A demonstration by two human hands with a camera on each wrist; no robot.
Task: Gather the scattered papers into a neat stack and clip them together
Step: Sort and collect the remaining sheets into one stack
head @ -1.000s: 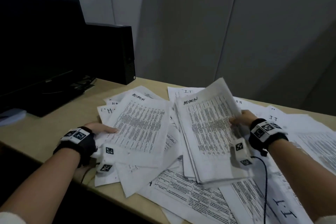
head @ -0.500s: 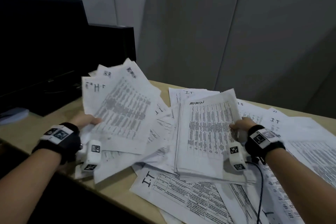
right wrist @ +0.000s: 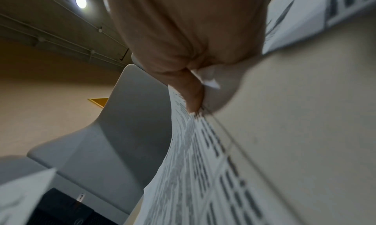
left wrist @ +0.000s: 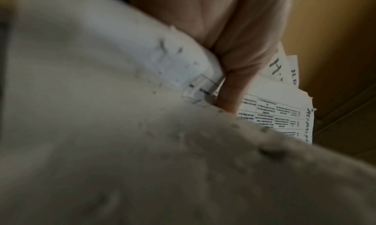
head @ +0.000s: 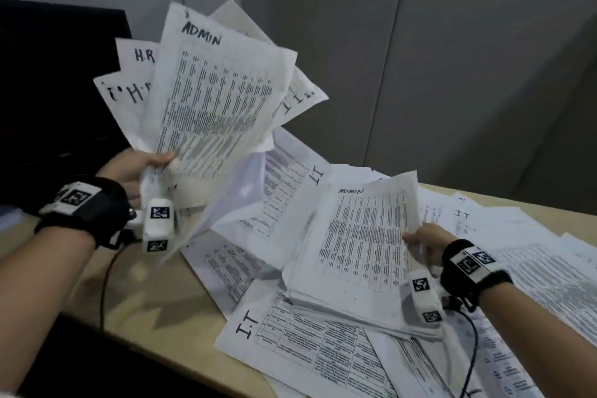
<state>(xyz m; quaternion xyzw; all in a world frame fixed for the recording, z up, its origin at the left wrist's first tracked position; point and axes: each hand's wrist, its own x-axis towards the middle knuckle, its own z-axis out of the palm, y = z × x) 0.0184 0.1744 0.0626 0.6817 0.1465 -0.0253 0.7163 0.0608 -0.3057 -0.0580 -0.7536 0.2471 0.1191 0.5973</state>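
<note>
My left hand (head: 151, 165) grips a fanned bunch of papers (head: 213, 90) by its lower edge and holds it upright above the desk's left side; the top sheet reads ADMIN, with H.R sheets behind. In the left wrist view the thumb (left wrist: 234, 90) presses on those papers (left wrist: 280, 109). My right hand (head: 423, 241) pinches the right edge of a thicker stack (head: 358, 242), also topped ADMIN, tilted up off the loose papers (head: 310, 342) on the desk. The right wrist view shows that hand's thumb (right wrist: 189, 90) on the stack's edge (right wrist: 203, 164). No clip is in view.
Loose printed sheets (head: 533, 275) marked I.T cover the wooden desk (head: 155, 294) from the middle to the right edge. A dark monitor (head: 58, 90) stands at the back left. Grey partition walls (head: 420, 58) close the far side. A black cable (head: 475, 349) hangs from my right wrist.
My left hand has lifted its bunch of papers off the desk, up and upright. The right hand has kept its hold on the ADMIN stack, tipping it slightly higher.
</note>
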